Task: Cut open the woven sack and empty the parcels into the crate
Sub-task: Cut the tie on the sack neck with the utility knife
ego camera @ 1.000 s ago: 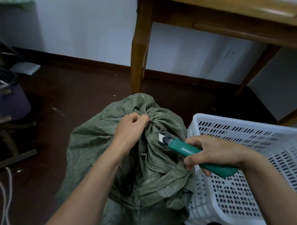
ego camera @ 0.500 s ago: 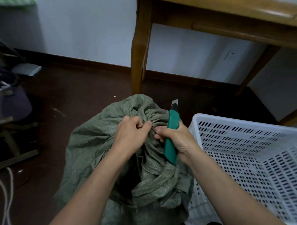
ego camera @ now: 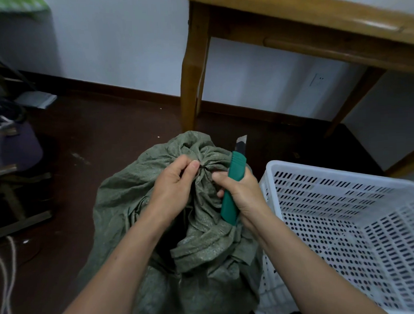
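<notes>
The crumpled green woven sack (ego camera: 137,207) stands on the dark brown floor (ego camera: 94,142), its neck bunched shut and its contents hidden. The left hand (ego camera: 174,184) pinches the gathered neck. The right hand (ego camera: 243,193), against the neck's other side, curls round a green-handled utility knife (ego camera: 227,210), blade up. A white perforated plastic crate (ego camera: 320,173) touches the sack's right side, its holed bottom in plain view. Behind the sack rises a wooden table leg (ego camera: 193,74). Far left, the dim clutter is indistinct.
</notes>
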